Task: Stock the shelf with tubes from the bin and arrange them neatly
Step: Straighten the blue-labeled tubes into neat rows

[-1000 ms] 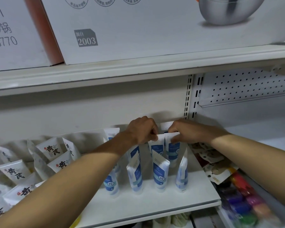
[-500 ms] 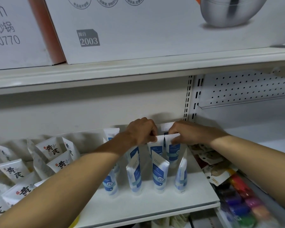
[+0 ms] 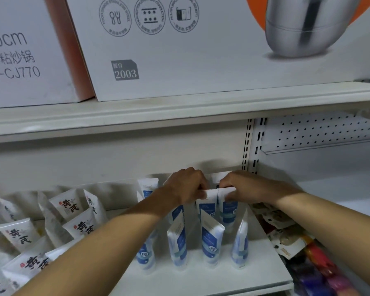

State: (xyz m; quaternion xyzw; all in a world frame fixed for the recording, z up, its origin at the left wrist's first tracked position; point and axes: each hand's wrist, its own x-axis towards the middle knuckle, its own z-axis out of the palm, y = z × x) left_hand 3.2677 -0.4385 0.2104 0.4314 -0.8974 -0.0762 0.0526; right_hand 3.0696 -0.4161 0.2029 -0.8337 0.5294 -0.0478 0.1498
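Note:
Several white-and-blue tubes stand cap-down on the white shelf [image 3: 201, 280]. In the second row, my left hand [image 3: 186, 185] pinches the top seam of one tube [image 3: 207, 207]. Right beside it, my right hand [image 3: 246, 185] pinches the top of the neighbouring tube [image 3: 230, 210]. The two tubes touch side by side. A front row of upright tubes [image 3: 210, 242] stands nearer the shelf edge, and another tube [image 3: 147, 186] stands at the back left. The bin is out of view.
White tubes with black lettering [image 3: 19, 233] lie piled at the left. Large cardboard boxes [image 3: 179, 50] sit on the upper shelf. Packets [image 3: 286, 240] and colourful items [image 3: 320, 272] fill the lower right. A slotted upright [image 3: 252, 144] and pegboard [image 3: 320, 131] stand behind.
Both hands stay pinched on the two tube tops with hardly any motion. The view has tilted slightly upward.

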